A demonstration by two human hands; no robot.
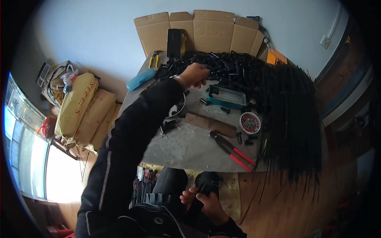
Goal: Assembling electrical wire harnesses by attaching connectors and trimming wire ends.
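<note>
My left hand (194, 75) reaches across the table to the near edge of a pile of short black tubular parts (234, 65). Its fingers are curled downward; whatever is in them is hidden. Low over my lap, my right hand (210, 204) closes its thumb and fingers around a dark, elongated black piece (194, 208), whose kind I cannot make out. Just right of my left hand stands a green tray (227, 104) with thin pale sticks in it. Under my left forearm, a white bowl (180, 109) with small dark bits is partly covered.
Red-handled cutters (234, 152), a flat brown bar (210, 125) and a tub of small metal pieces (250, 123) lie on the grey table (174, 150). Long black strands (291, 123) overhang its right side. Yellow-handled pliers (154, 59) and a blue case (141, 79) lie far left.
</note>
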